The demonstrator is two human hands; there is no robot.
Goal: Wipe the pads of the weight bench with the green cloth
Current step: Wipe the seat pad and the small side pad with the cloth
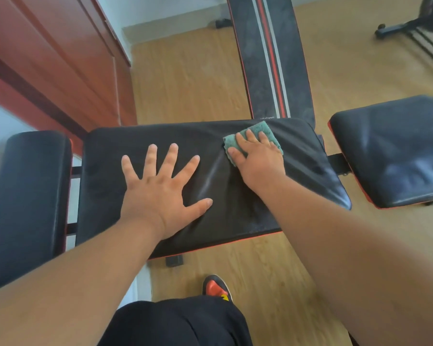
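The weight bench has a wide black middle pad (pixel 105 171) with red piping. A black left pad (pixel 28 196) and a black right pad (pixel 390 151) flank it. A long back pad (pixel 268 58) with red and white stripes runs away from me. My left hand (pixel 160 188) lies flat with spread fingers on the middle pad. The folded green cloth (pixel 260 129) sits at the pad's far right corner under my right hand (pixel 258 158), which presses it down with straight fingers.
Light wooden floor (pixel 190 78) surrounds the bench. A red-brown cabinet (pixel 50 58) stands close on the left. A black equipment base (pixel 398 28) lies at the far right. My knee in black trousers and a black and orange shoe (pixel 216 288) are below the bench.
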